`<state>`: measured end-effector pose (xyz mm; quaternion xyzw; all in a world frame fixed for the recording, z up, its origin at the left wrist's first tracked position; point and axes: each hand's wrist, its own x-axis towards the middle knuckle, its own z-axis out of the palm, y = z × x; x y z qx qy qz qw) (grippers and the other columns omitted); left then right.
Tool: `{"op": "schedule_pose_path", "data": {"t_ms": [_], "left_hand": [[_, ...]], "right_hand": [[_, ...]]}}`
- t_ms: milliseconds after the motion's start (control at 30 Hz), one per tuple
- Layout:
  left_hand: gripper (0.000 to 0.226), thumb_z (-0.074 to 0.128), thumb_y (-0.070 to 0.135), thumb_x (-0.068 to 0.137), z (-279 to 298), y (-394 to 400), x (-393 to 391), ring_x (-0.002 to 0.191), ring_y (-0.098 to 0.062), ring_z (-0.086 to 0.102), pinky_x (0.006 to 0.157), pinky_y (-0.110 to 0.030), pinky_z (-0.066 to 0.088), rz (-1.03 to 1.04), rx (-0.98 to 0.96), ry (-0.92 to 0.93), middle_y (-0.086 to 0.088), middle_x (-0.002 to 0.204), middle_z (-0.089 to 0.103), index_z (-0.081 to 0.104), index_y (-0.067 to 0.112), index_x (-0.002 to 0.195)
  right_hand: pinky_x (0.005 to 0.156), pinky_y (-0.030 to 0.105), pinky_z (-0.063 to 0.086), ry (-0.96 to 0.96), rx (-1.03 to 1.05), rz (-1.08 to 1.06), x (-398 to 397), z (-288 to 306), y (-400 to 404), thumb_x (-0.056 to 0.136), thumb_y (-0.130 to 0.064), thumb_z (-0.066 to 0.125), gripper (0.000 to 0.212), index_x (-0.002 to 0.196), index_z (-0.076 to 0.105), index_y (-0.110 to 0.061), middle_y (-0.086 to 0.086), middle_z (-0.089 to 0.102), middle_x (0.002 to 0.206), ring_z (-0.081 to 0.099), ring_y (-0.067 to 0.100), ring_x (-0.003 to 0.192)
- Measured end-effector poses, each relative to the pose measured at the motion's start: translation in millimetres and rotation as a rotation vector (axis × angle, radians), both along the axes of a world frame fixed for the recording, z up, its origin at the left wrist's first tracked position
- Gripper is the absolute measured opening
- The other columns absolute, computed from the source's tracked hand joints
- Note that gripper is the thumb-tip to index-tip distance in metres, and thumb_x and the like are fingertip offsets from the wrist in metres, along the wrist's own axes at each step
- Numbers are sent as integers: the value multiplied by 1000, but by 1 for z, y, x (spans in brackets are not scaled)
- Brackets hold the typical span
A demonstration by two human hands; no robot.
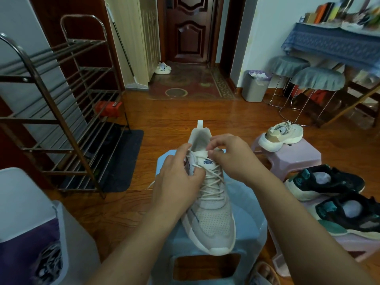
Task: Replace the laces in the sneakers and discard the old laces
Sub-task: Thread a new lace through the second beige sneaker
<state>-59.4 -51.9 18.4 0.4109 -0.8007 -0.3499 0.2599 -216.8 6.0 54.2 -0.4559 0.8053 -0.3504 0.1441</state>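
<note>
A cream sneaker (213,221) lies toe toward me on a light blue plastic stool (207,249). A cream lace (211,186) crosses its eyelets. My left hand (176,177) grips the shoe's left side near the upper eyelets, thumb on the lace. My right hand (230,155) pinches the lace at the top of the tongue. A loose lace end (152,184) trails off to the left of my left hand. The matching cream sneaker (281,136) sits on a pink stool (296,159) at the right.
Two black and teal sneakers (329,182) rest on another pink stool at the right. A bin with a purple liner (41,243) stands at the near left, a grey bin (256,87) by the far wall. A metal shoe rack (61,112) fills the left.
</note>
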Motion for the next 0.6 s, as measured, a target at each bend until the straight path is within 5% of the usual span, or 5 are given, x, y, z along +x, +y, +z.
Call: {"op": "schedule_pose_path", "data": {"t_ms": [233, 367, 467, 533, 600], "left_hand": [[52, 60, 39, 92, -3, -1, 1, 104, -8, 51, 82, -31, 46, 15, -15, 4, 14, 119, 43, 43, 47, 141], [34, 63, 20, 97, 12, 12, -2, 120, -1, 48, 97, -15, 41, -32, -143, 352, 22, 119, 47, 63, 32, 129], [26, 53, 14, 104, 36, 31, -9, 114, -4, 63, 98, -20, 50, -247, 367, 661, 9, 121, 69, 69, 19, 124], [29, 50, 21, 106, 44, 35, -13, 100, -15, 67, 90, -35, 55, -312, 799, 801, -4, 107, 72, 69, 8, 123], [31, 53, 23, 105, 44, 30, -14, 86, -18, 64, 80, -34, 56, -231, 930, 812, -8, 90, 66, 69, 0, 117]], "right_hand": [[59, 26, 45, -405, -203, -151, -8, 5, 17, 96, -45, 63, 21, 105, 67, -27, -4, 65, 98, 55, 10, 72], [49, 21, 21, -1217, -539, 5, -4, 29, 41, 97, -59, 48, 58, 129, 58, -11, 0, 45, 78, 31, 9, 58], [57, 23, 33, -1382, -701, 232, 24, 31, 44, 102, -31, 46, 40, 128, 59, -3, 4, 52, 82, 42, 13, 66], [60, 22, 44, -1201, -723, 200, 34, 25, 38, 98, -1, 47, 23, 113, 65, -1, 6, 59, 81, 51, 14, 69], [64, 22, 52, -942, -659, 119, 42, 18, 36, 94, 15, 47, 31, 104, 68, -5, 7, 67, 85, 60, 14, 70]]}}
